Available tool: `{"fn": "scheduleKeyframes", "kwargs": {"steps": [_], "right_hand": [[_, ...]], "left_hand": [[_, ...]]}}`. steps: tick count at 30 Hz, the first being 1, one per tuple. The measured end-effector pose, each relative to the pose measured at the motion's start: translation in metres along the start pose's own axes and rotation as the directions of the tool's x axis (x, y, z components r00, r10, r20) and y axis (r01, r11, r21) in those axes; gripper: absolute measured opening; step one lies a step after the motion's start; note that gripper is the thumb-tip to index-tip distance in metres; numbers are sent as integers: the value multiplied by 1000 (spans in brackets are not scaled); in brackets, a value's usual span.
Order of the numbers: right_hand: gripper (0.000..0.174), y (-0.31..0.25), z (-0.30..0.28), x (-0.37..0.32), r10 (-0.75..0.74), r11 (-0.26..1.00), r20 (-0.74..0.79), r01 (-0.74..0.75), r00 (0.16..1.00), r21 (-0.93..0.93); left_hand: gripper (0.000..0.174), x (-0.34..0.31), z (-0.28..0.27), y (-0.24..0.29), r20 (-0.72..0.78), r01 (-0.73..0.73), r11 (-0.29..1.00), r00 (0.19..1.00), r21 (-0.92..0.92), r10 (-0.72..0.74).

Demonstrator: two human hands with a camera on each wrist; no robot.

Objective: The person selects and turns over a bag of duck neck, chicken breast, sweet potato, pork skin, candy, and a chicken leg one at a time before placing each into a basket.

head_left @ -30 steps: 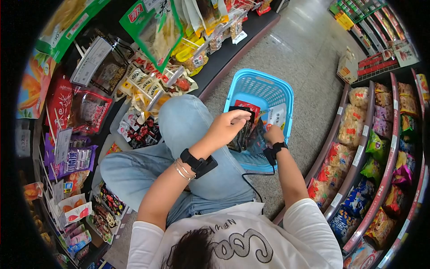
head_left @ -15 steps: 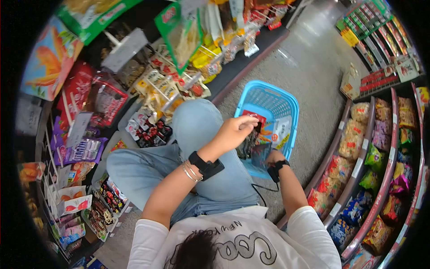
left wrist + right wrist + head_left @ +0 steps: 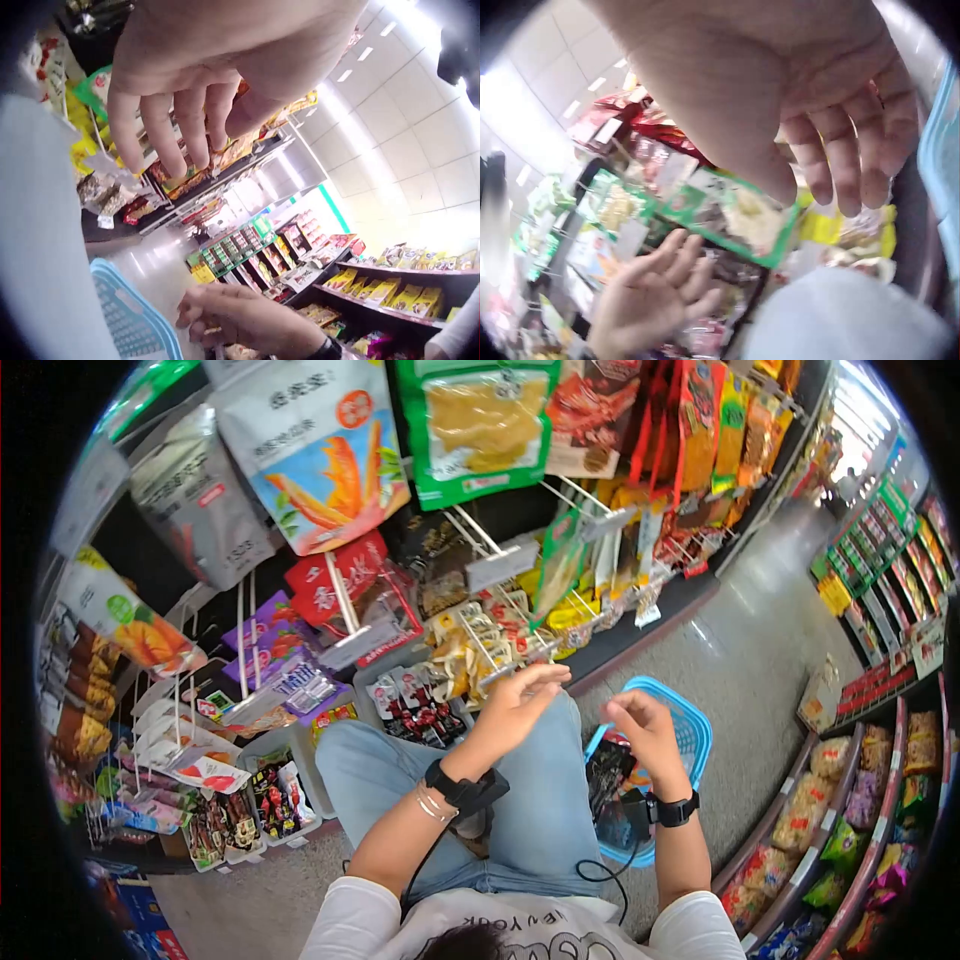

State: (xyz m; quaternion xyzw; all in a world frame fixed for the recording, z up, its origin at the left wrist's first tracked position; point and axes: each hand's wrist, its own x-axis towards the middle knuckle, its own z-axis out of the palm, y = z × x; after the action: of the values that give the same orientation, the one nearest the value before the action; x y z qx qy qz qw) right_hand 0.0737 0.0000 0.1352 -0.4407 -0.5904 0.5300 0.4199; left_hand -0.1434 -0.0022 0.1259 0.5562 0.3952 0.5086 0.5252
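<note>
My left hand [image 3: 515, 715] hovers over the knees in the head view, its fingers loosely extended and holding nothing. Just left of the blue basket's near side, my right hand [image 3: 648, 738] is raised with relaxed, slightly bent fingers and no item in it. Part of the blue basket [image 3: 703, 735] is hidden behind that hand and wrist. Dark snack packs [image 3: 608, 772] lie inside it. The left wrist view shows the fingers of the left hand [image 3: 225, 67] hanging down, apart. In the right wrist view the palm of the right hand [image 3: 780, 97] is bare.
Hanging snacks face me, among them a white pouch with orange strips [image 3: 330, 480] and a green-edged pouch [image 3: 485, 430]. Metal hooks [image 3: 345, 600] jut outward. Low bins hold small wrapped snacks [image 3: 415, 705]. A shelf of bagged snacks [image 3: 800, 815] curves along the right of the aisle floor [image 3: 735, 630].
The right hand has come up out of the basket, leaving the packs there. The left hand has moved off from above the basket. The head view has turned up and left toward the hanging snacks.
</note>
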Motion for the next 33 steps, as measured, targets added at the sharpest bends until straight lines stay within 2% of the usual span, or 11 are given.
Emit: {"fn": "scheduleKeyframes", "kwargs": {"steps": [6,9,12,14,17,20,21,24,25,28,33], "right_hand": [[28,-116,59,60,-392,902,3,384,920,196],[37,-148,74,98,-488,824,-33,472,872,314],[47,-168,84,136,-468,805,-65,455,882,380],[52,-166,88,169,-499,813,-144,520,854,261],[58,-165,92,195,-497,840,-202,526,844,134],[62,-166,92,205,-452,877,-191,473,872,85],[62,-166,91,204,-442,880,-175,463,880,106],[58,-159,88,208,-454,877,-205,476,867,71],[56,-158,88,207,-467,870,-209,489,859,67],[48,-157,88,205,-463,875,-153,478,873,78],[30,-165,92,192,-425,884,-116,439,898,161]], "left_hand": [[39,-8,-36,85,-122,-205,978,971,30,207],[43,3,-49,120,-225,-324,945,919,40,325],[52,24,-61,143,-360,-390,915,842,106,401],[58,40,-64,151,-442,-406,904,791,138,423],[63,68,-76,153,-508,-258,845,704,468,496],[65,90,-85,145,-524,-222,850,704,478,479],[65,93,-83,146,-520,-295,884,723,363,454],[65,94,-77,144,-561,-298,903,710,308,426],[66,102,-86,136,-585,-259,835,613,485,530],[69,110,-92,132,-620,-157,766,497,624,607],[72,114,-94,129,-611,-233,897,665,376,429]]}}
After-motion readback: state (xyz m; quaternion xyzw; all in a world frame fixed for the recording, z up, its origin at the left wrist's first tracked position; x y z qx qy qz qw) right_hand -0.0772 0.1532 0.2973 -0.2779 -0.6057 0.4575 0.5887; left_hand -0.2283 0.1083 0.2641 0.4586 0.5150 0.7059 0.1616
